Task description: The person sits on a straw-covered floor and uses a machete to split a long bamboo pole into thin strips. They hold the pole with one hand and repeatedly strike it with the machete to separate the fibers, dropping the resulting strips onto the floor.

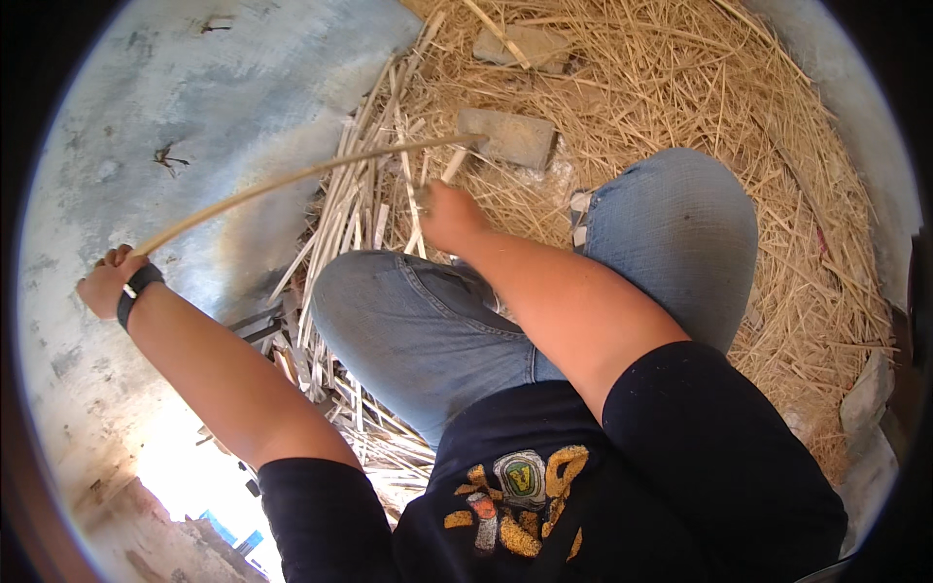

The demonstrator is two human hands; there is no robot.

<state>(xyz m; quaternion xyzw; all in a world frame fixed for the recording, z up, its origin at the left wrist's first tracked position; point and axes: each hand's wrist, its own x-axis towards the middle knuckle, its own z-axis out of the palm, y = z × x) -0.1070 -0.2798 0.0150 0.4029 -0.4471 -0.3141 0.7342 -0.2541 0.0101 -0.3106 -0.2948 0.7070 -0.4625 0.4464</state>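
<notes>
A long, thin, tan bamboo strip (292, 177) runs in a shallow bend from my left hand to the grey brick (510, 138) on the floor. At its near end, my left hand (112, 280) is closed round it, out by the wall on the left, with a dark band on the wrist. Below the strip's far part, my right hand (452, 219) is closed in a fist. A pale flat piece (454, 165) shows just beyond that fist, but I cannot make out what the fingers hold.
Cut strips (364, 185) lie in a pile beside my left knee, along the stained wall (185, 107). Straw-like shavings (671, 78) cover the floor ahead and to the right. A second brick (525, 49) lies farther off. My bent knees in jeans (671, 233) flank the right forearm.
</notes>
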